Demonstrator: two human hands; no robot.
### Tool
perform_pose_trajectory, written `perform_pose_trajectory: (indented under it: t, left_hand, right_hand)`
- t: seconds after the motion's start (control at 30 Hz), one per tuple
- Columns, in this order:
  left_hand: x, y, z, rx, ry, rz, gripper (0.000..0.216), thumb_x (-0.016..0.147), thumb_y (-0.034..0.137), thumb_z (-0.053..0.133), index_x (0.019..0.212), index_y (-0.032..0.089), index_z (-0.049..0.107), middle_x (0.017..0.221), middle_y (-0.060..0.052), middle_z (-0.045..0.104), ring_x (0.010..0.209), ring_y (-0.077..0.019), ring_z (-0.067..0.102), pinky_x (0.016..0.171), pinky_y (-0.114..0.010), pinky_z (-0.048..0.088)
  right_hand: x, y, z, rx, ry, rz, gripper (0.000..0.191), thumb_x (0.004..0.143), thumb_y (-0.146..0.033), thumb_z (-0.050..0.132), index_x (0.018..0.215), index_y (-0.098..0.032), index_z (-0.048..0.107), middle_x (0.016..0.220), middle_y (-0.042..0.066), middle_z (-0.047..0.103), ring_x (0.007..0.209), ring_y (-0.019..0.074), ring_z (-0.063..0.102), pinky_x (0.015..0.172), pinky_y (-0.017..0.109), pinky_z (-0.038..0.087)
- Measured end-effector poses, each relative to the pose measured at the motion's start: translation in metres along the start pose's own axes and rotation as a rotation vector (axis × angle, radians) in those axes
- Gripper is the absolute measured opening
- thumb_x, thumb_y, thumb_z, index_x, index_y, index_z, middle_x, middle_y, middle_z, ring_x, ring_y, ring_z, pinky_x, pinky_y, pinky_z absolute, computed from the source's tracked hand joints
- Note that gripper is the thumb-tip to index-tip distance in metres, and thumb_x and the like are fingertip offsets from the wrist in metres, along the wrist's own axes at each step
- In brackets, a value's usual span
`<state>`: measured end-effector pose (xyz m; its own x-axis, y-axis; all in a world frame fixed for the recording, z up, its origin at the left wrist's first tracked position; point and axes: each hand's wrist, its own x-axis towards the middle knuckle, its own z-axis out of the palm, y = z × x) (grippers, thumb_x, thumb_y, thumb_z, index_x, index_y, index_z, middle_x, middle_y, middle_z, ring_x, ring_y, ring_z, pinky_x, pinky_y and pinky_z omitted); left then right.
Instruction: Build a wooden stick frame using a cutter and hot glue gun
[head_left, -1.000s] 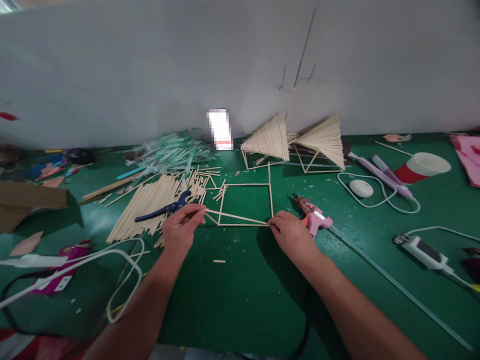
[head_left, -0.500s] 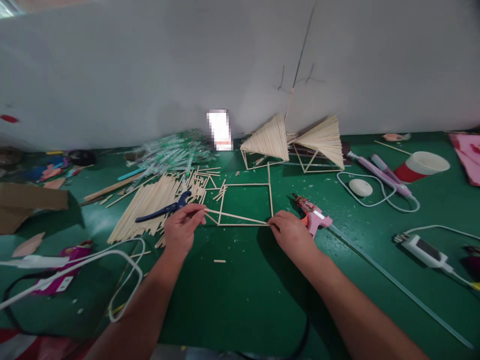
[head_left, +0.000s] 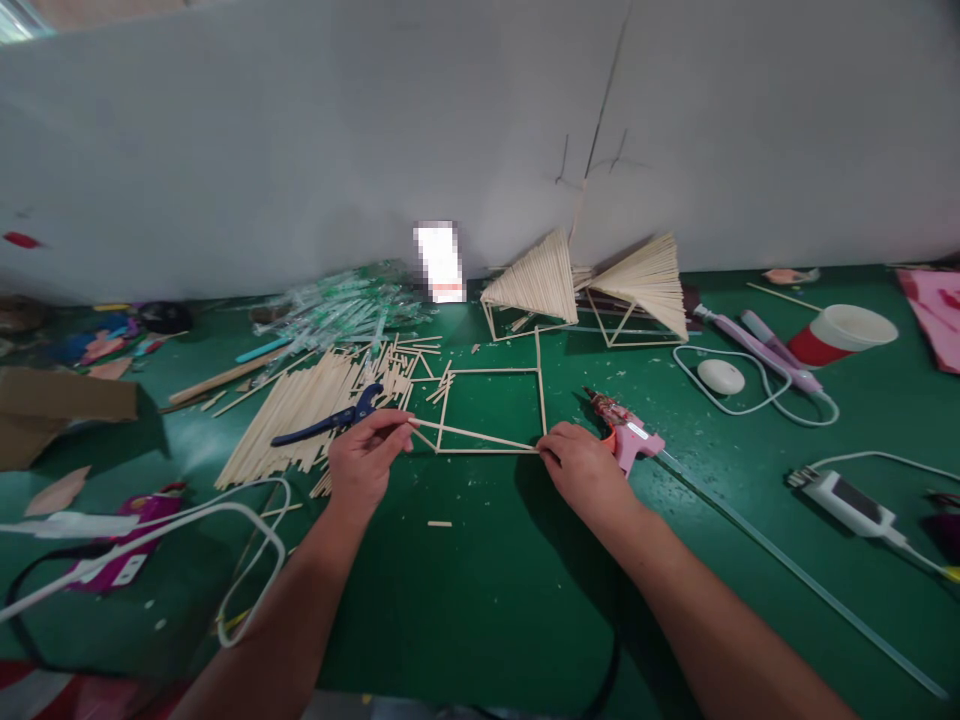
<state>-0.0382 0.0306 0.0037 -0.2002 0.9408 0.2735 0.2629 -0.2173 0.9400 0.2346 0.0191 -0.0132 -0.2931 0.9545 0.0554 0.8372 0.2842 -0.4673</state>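
Observation:
A frame of thin wooden sticks (head_left: pixel 495 371) lies on the green table in front of me. My left hand (head_left: pixel 364 455) pinches a wooden stick (head_left: pixel 472 434) at its left end, where another slanting stick meets it from the frame's lower left corner. My right hand (head_left: pixel 581 460) is closed at the frame's lower right corner, where the stick's other end reaches. Its fingertips hide that joint. Blue pliers (head_left: pixel 322 426) rest on a pile of loose sticks (head_left: pixel 277 420) beside my left hand. Just past my right hand lies a pink glue gun (head_left: pixel 634 440) with a long clear glue stick.
Two fan-shaped stick models (head_left: pixel 536 285) stand by the wall, near a phone with a blurred screen (head_left: pixel 441 262). Plastic-wrapped green packets (head_left: pixel 345 305) lie at the back left. A paper cup (head_left: pixel 847 335), white cables and a white adapter (head_left: pixel 851 505) are on the right.

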Motion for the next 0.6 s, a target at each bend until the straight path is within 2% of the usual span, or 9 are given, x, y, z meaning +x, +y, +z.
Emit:
perform_pose_trajectory:
  t: [0.1, 0.33, 0.6]
  left_hand:
    - [-0.0006, 0.0046, 0.0001, 0.029, -0.008, 0.007, 0.011, 0.072, 0.022, 0.072, 0.081, 0.016, 0.072, 0.061, 0.001, 0.064, 0.051, -0.0081, 0.056, 0.05, -0.02, 0.044]
    - [-0.0036, 0.0042, 0.0027, 0.069, 0.05, 0.053, 0.018, 0.072, 0.024, 0.072, 0.088, 0.016, 0.071, 0.07, -0.002, 0.068, 0.052, -0.0096, 0.058, 0.05, -0.022, 0.046]
    - [-0.003, 0.0074, -0.0002, 0.133, 0.042, 0.112, 0.012, 0.072, 0.025, 0.072, 0.08, 0.017, 0.072, 0.075, -0.002, 0.069, 0.054, -0.0091, 0.058, 0.051, -0.022, 0.047]
  right_hand:
    - [0.0002, -0.0004, 0.0002, -0.012, -0.006, -0.004, 0.021, 0.087, -0.01, 0.052, 0.085, -0.016, 0.071, 0.086, 0.007, 0.066, 0.085, 0.0185, 0.06, 0.08, 0.028, 0.045]
    - [0.0001, -0.0007, 0.0005, -0.036, -0.015, 0.005, 0.021, 0.087, -0.009, 0.051, 0.085, -0.016, 0.071, 0.087, 0.007, 0.065, 0.086, 0.0189, 0.06, 0.08, 0.028, 0.045]
    - [-0.0002, -0.0008, 0.0001, -0.038, -0.008, 0.006, 0.021, 0.086, -0.01, 0.052, 0.085, -0.018, 0.071, 0.087, 0.006, 0.066, 0.086, 0.0183, 0.06, 0.08, 0.028, 0.045]
